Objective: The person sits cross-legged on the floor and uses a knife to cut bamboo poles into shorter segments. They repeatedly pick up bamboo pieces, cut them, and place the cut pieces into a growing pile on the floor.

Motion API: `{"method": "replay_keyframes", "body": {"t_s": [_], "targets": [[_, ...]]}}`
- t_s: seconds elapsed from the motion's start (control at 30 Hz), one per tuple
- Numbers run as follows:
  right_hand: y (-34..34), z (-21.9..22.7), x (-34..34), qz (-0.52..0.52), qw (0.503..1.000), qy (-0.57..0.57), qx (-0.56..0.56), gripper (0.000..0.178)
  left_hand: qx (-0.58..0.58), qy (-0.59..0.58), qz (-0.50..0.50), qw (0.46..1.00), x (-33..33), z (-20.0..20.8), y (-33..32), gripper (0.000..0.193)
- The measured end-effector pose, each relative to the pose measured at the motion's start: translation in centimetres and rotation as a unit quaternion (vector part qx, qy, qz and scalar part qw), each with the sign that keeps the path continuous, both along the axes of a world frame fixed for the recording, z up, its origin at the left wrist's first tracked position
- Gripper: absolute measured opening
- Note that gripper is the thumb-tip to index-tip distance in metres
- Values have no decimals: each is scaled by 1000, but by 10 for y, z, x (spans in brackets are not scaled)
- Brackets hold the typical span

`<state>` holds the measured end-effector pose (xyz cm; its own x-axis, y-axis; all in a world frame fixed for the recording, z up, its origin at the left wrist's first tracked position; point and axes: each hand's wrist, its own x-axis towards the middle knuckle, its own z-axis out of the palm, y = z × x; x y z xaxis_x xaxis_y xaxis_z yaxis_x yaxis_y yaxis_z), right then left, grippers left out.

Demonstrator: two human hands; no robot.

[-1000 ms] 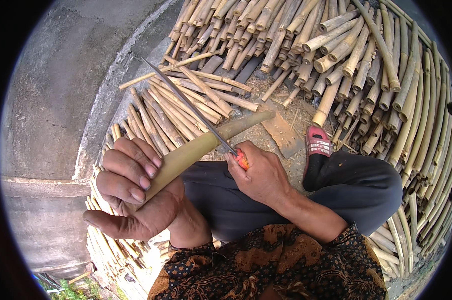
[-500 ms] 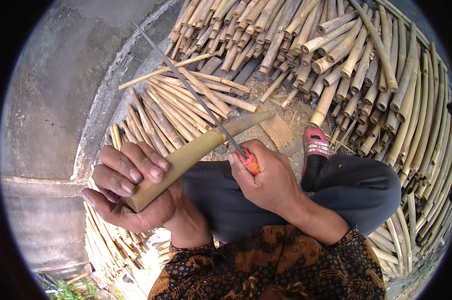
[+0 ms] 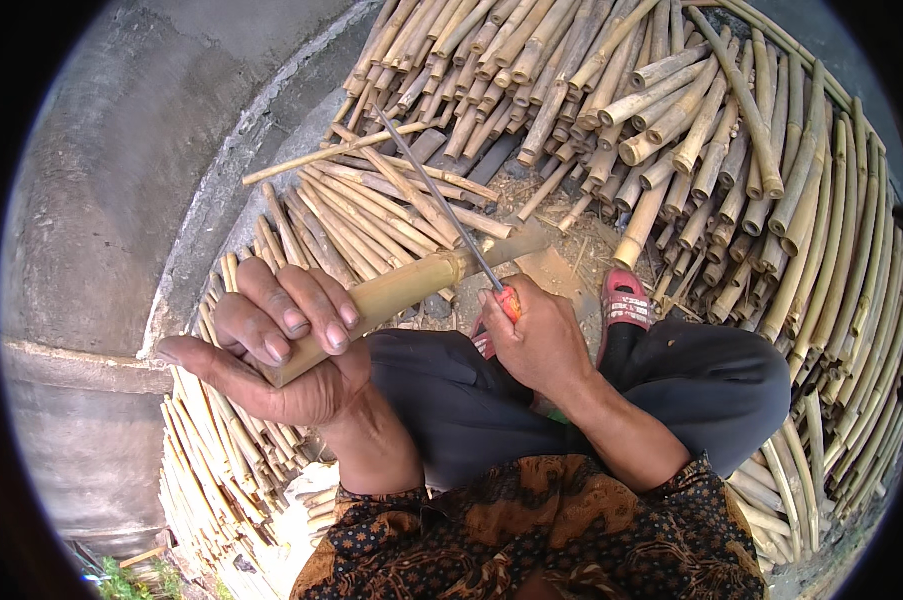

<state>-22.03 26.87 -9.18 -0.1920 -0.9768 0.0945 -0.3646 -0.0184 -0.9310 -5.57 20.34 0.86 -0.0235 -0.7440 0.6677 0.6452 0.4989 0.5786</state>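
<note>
Up close, we see our left hand (image 3: 271, 350) wrapped around the near end of a bamboo stick (image 3: 401, 295), fingers (image 3: 306, 310) curled over it and thumb stretched out flat. That stick slants away from us above our dark trousers (image 3: 451, 400). Our right hand (image 3: 536, 340) is clenched on the orange handle of a long knife (image 3: 441, 205), whose thin blade crosses the stick near its far end. Cut bamboo (image 3: 671, 120) lies stacked all around, with a red sandal (image 3: 623, 300) just beside our right hand.
</note>
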Motion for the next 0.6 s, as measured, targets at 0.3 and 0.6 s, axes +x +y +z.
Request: {"method": "replay_keyframes", "body": {"t_s": [0.3, 0.6], "targets": [[3, -6, -3, -10, 999, -10, -43, 29, -65, -25, -49, 996, 2, -3, 0, 67], [6, 3, -8, 29, 977, -65, -203, 27, -62, -66, -171, 981, 14, 9, -20, 66]]}}
